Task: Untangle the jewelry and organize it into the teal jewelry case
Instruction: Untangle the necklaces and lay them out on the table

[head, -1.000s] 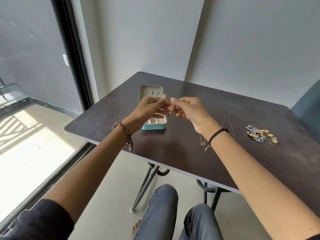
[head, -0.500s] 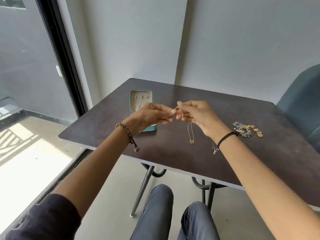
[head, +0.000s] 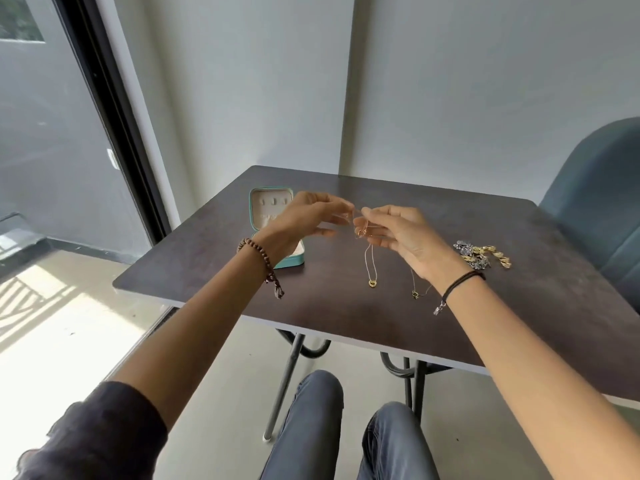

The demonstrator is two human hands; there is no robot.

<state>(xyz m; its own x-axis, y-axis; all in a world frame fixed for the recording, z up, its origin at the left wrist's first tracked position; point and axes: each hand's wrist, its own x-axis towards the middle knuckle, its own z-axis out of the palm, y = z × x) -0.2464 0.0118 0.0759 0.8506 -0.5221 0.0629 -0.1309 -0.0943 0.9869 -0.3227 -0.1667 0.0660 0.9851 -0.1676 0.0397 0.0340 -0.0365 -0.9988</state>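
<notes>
My left hand and my right hand are raised above the dark table, fingertips nearly touching, both pinching a thin gold chain necklace. Its loop hangs down from my fingers with a small gold heart pendant at the bottom. A second fine chain with a dark pendant hangs or lies below my right wrist. The open teal jewelry case stands on the table behind my left hand, which covers its lower tray.
A pile of silver and gold jewelry lies on the table to the right. A blue chair stands at the far right. A glass door is on the left. My knees are below the table edge.
My hands have moved right, away from the case. The necklace loop with its heart pendant now hangs freely below my fingers. The camera has tilted up.
</notes>
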